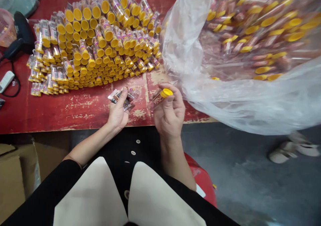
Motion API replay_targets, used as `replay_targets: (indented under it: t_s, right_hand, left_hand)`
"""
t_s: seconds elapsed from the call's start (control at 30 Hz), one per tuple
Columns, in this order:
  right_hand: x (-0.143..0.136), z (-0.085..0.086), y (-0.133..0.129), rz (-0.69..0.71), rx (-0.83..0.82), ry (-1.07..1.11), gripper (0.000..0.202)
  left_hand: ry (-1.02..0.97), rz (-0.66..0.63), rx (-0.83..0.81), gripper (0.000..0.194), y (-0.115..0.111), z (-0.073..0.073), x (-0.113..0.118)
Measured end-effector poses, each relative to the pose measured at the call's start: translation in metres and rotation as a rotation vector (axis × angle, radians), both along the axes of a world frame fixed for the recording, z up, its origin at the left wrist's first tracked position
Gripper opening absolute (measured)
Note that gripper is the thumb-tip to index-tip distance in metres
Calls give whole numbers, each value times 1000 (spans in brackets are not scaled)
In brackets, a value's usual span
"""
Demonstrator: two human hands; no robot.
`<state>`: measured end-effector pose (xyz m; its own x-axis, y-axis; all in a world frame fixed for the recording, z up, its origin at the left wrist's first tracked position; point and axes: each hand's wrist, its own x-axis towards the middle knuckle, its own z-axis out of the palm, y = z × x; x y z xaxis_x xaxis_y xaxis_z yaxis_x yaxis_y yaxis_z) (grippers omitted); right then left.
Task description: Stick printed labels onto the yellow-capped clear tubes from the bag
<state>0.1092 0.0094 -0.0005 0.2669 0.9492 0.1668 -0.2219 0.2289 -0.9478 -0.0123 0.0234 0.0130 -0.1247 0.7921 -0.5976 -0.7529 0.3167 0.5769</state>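
Note:
My left hand (pixel 119 110) pinches several small printed cards (pixel 115 96) under its thumb, above the front of the red table. In my right hand (pixel 171 114) is a clear plastic tube (pixel 158 98) with a yellow cap (pixel 166 92), held by the thumb and fingers. The tube is tilted, its cap toward the upper right. What lies inside it is blurred. Both hands are apart from each other. Beyond them rises a large stack of yellow-capped tubes (pixel 100 57), most with caps facing me.
A big clear plastic bag (pixel 225 98) of loose yellow-capped tubes (pixel 260 28) takes up the right side. At the far left are a black heat-gun-like tool (pixel 21 35) with a cord and a pink basket (pixel 6 26). A cardboard box (pixel 11 182) stands below the red table (pixel 82 110).

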Motion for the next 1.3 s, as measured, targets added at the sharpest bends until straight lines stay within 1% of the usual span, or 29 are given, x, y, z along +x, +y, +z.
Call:
replay_targets:
  t_s: [0.07, 0.17, 0.27, 0.33, 0.4, 0.47, 0.53, 0.67, 0.73, 0.8, 0.87, 0.93, 1.03, 1.1, 1.2, 1.23, 1.3]
  right_hand:
    - [4, 1, -5, -57, 31, -57, 38]
    - [3, -5, -7, -143, 87, -115, 41]
    - [0, -14, -7, -220, 144, -134, 37]
    - [-2, -19, -9, -300, 182, -141, 34]
    - [-3, -21, -13, -385, 233, -164, 34]
    - [-4, -22, -19, -417, 274, -177, 34]
    - [-4, -22, -23, -400, 288, -150, 33]
    - [2, -24, -29, -318, 277, -123, 32]
    - [6, -24, -31, -290, 284, -197, 33]
    - [11, -25, -34, -272, 326, -309, 39]
    - [16, -25, -38, -245, 371, -408, 47]
    - [21, -23, -42, -186, 372, -447, 47]
    - [26, -18, -46, -73, 327, -454, 42]
    - [29, -14, -47, -31, 284, -466, 36]
    - [30, -11, -48, -34, 166, -396, 26]
    - [29, -11, -48, -46, 134, -344, 23]
    - [25, -13, -47, -83, 110, -267, 21]
  left_hand:
    - [-4, -28, 6, 32, -3, -1, 1]
    - [-15, -60, 9, 31, -7, -2, 5]
    - [-35, -98, 2, 29, -10, -2, 8]
    - [-47, -124, 6, 27, -11, -1, 9]
    - [-55, -147, 23, 26, -12, 0, 9]
    - [-53, -170, 47, 27, -12, 1, 9]
    - [-32, -173, 69, 31, -13, 2, 10]
    - [30, -137, 84, 38, -13, 4, 9]
    - [39, -138, 79, 38, -13, 5, 8]
    - [44, -154, 77, 39, -13, 6, 7]
    - [45, -187, 83, 40, -12, 5, 6]
    - [29, -238, 94, 41, -11, 4, 5]
    - [1, -304, 105, 38, -8, 2, -1]
    - [-4, -349, 101, 36, -4, 0, -5]
    - [6, -432, 74, 35, -2, 0, -11]
    - [13, -442, 69, 36, -2, 0, -11]
    - [36, -422, 72, 38, -3, 0, -11]
